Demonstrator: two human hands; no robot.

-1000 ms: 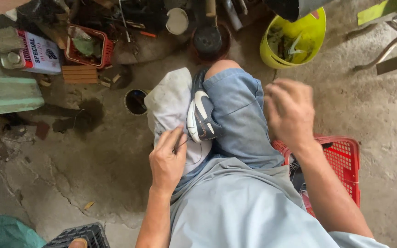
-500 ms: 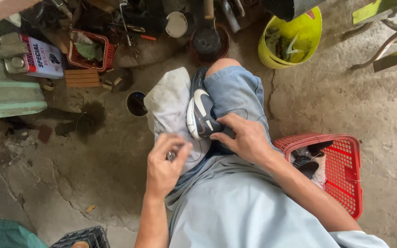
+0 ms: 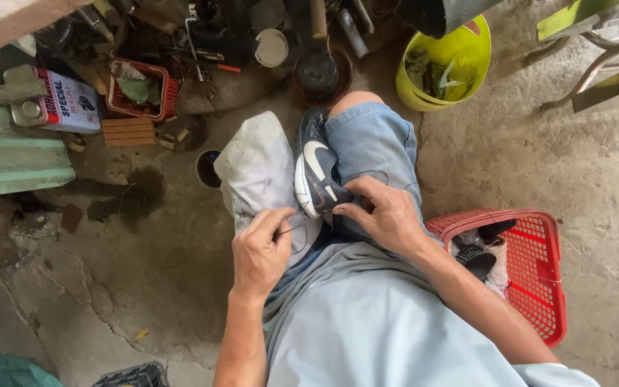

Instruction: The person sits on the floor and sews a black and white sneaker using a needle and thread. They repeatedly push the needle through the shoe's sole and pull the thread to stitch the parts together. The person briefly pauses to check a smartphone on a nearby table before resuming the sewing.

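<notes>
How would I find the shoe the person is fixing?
Look at the person's lap, where a pale grey cloth lies over the knee. The shoe rests between that cloth and the blue shorts, under the right hand. It is dark with a white sole, unlike shoes in the red basket.

shoe [image 3: 317, 175]: dark navy, white curved stripe on the side, white sole edge
cloth [image 3: 259, 172]: pale grey-white, smudged
shorts [image 3: 374, 143]: light blue denim
shirt [image 3: 381, 330]: pale blue, plain
basket [image 3: 539, 279]: red plastic mesh
bucket [image 3: 460, 50]: bright yellow-green
small crate [image 3: 141, 89]: red, green leaf inside
tin can [image 3: 66, 100]: white with red and dark print
sheet [image 3: 8, 150]: faded green, ribbed
floor [image 3: 574, 165]: grey concrete, cracked, dark stain
</notes>
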